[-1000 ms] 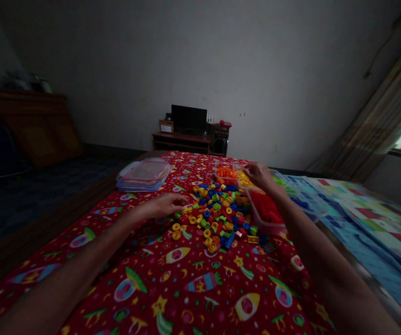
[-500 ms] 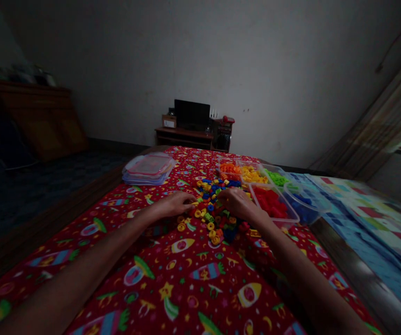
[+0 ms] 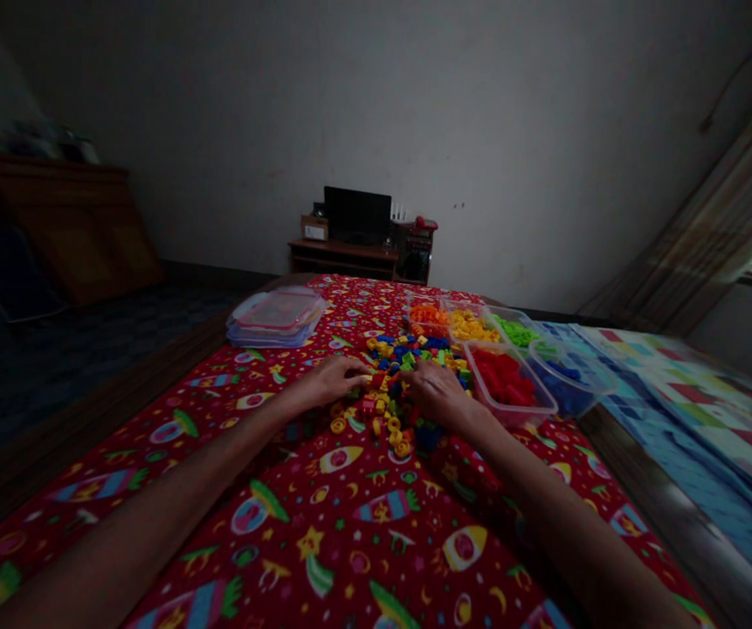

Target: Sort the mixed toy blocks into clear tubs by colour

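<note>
Loose toy building bricks [image 3: 382, 404] in several colours lie in a mixed pile on the red patterned cloth [image 3: 323, 498]. At the pile's left edge is my left hand [image 3: 331, 382], its fingers curled in towards the thumb; anything small between the tips is too dim to name. My right hand [image 3: 438, 391] reaches down into the pile's right side, fingers bent together and pointing left. Its fingertips are among the bricks, so what they grip cannot be made out. Just right of that hand stands a clear box of red bricks [image 3: 507, 377].
Behind the red box are boxes of orange bricks [image 3: 429, 314], yellow bricks [image 3: 473, 327] and green bricks [image 3: 514, 331]. A round tub of blue bricks [image 3: 569, 384] stands to the right. Stacked lids [image 3: 277, 316] lie at the left. A wooden edge [image 3: 651, 489] borders the cloth.
My right hand has come down from above the yellow box to the pile and shifted slightly left. Some bricks near the fingers have moved. My left hand stays at the pile's left edge.
</note>
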`<state>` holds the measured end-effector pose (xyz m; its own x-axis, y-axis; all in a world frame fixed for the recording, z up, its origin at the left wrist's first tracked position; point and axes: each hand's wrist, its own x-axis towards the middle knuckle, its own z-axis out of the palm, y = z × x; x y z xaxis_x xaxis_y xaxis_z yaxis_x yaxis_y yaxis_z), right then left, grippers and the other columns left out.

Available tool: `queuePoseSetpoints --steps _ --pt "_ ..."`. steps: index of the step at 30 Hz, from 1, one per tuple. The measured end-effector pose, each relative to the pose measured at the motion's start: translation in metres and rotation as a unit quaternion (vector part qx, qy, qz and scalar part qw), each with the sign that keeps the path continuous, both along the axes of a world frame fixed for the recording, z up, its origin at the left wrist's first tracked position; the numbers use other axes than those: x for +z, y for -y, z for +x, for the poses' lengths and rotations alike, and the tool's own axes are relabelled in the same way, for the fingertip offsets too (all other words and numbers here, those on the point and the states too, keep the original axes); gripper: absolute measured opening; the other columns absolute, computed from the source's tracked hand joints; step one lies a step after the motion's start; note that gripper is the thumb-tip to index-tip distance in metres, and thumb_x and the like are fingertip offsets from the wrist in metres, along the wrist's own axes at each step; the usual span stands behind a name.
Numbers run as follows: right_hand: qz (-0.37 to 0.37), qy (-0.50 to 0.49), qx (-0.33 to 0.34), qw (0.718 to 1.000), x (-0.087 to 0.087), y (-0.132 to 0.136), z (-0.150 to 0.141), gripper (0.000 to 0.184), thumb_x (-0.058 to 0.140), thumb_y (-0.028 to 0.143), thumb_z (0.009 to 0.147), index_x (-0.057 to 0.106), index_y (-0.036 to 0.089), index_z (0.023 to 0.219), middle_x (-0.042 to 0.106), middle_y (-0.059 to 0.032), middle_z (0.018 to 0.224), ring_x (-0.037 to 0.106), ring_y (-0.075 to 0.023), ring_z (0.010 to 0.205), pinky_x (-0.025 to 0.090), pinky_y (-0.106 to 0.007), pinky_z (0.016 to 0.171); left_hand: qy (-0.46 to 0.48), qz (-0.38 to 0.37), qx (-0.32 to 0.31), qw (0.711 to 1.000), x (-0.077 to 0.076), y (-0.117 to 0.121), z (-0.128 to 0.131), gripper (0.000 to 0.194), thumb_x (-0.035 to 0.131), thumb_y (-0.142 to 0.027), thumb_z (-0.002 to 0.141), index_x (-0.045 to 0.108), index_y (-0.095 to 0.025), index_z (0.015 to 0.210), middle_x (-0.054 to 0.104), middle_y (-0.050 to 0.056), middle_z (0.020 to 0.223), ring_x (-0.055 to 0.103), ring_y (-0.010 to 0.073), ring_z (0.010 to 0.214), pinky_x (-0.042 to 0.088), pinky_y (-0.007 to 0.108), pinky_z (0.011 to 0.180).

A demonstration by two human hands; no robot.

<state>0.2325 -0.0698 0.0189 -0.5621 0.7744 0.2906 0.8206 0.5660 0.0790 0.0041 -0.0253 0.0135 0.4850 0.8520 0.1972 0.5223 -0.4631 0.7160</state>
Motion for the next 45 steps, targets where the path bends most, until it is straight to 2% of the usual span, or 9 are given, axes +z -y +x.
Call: queuePoseSetpoints --steps 6,9,13,20,23,32,36,41,45 --pt "-0.081 -0.043 0.037 0.995 0.009 -0.001 0.0 0.016 0.051 0.013 0.085 0.066 0.016 0.092 0.063 -0.0067 0.079 0.054 -0.0136 0.071 0.034 -0.023 0.063 0.05 -0.056 0.006 0.997 -0.008 -0.005 -0.002 0.041 0.068 -0.045 0.061 0.073 -0.017 0.09 0.074 0.006 0.09 0.066 0.0228 0.085 0.051 0.032 0.077" --pt "-0.032 -0.091 0.031 0.995 0.018 -0.005 0.011 0.013 0.052 0.017 0.085 0.062 0.014 0.094 0.063 -0.0071 0.081 0.053 -0.0138 0.073 0.034 -0.023 0.065 0.046 -0.062 0.005 0.997 -0.008 -0.005 -0.002 0.04 0.068 -0.044 0.061 0.072 -0.017 0.091 0.073 0.006 0.091 0.065 0.0231 0.086 0.051 0.032 0.078" --pt "0.024 -0.142 0.001 0.99 0.03 -0.007 0.029 0.014 0.049 0.019 0.086 0.057 0.014 0.096 0.059 -0.0047 0.076 0.049 -0.0139 0.068 0.033 -0.024 0.063 0.022 0.014 0.036 0.999 -0.008 -0.005 0.0 0.032 0.059 -0.044 0.073 0.072 -0.02 0.089 0.072 0.006 0.094 0.063 0.0225 0.09 0.05 0.031 0.081" --pt "-0.001 -0.138 -0.066 0.988 0.03 -0.015 0.03 0.016 0.044 0.024 0.091 0.056 0.015 0.086 0.055 -0.003 0.071 0.044 -0.0126 0.062 0.027 -0.025 0.057 -0.037 0.171 0.023 0.984 -0.01 -0.016 0.024 0.023 0.054 -0.031 0.081 0.073 -0.02 0.088 0.065 0.008 0.096 0.057 0.022 0.093 0.044 0.034 0.087" --pt "-0.009 -0.117 -0.064 0.991 0.028 -0.017 0.029 0.018 0.042 0.025 0.092 0.056 0.014 0.09 0.058 -0.0044 0.074 0.045 -0.0129 0.063 0.026 -0.025 0.056 -0.069 0.189 0.019 0.979 -0.011 -0.025 0.034 0.016 0.062 -0.032 0.076 0.073 -0.02 0.076 0.061 0.008 0.087 0.055 0.0243 0.089 0.043 0.036 0.084" --pt "-0.075 -0.083 -0.037 0.993 0.034 -0.004 0.015 0.017 0.044 0.013 0.088 0.06 0.015 0.092 0.061 -0.0051 0.073 0.048 -0.0129 0.061 0.023 -0.025 0.055 -0.123 0.149 0.051 0.98 0.003 -0.031 0.045 0.011 0.062 -0.023 0.065 0.068 -0.019 0.056 0.066 0.006 0.077 0.057 0.0216 0.079 0.045 0.03 0.074" --pt "-0.058 -0.097 0.002 0.994 0.031 -0.003 0.009 0.016 0.045 0.012 0.087 0.061 0.015 0.089 0.06 -0.0043 0.07 0.044 -0.0114 0.058 0.023 -0.025 0.055 -0.07 0.071 0.059 0.993 0.022 -0.02 0.034 0.022 0.055 -0.033 0.072 0.069 -0.016 0.069 0.065 0.003 0.067 0.059 0.0186 0.066 0.045 0.027 0.063" --pt "-0.012 -0.168 0.034 0.985 0.026 -0.006 0.007 0.03 0.046 0.014 0.088 0.051 0.013 0.117 0.06 -0.0031 0.072 0.042 -0.0117 0.058 0.023 -0.024 0.055 0.026 -0.036 0.003 0.999 0.035 -0.007 0.033 0.033 0.059 -0.045 0.069 0.069 -0.015 0.079 0.067 0.002 0.07 0.059 0.0164 0.062 0.045 0.025 0.057" --pt "-0.041 -0.182 0.07 0.98 0.025 -0.008 0.005 0.018 0.045 0.019 0.09 0.059 0.014 0.099 0.057 -0.0019 0.068 0.039 -0.0092 0.055 0.022 -0.022 0.053 0.057 -0.061 -0.018 0.996 0.035 -0.002 0.043 0.032 0.061 -0.046 0.065 0.068 -0.016 0.074 0.063 -0.001 0.062 0.053 0.0125 0.055 0.041 0.022 0.052"
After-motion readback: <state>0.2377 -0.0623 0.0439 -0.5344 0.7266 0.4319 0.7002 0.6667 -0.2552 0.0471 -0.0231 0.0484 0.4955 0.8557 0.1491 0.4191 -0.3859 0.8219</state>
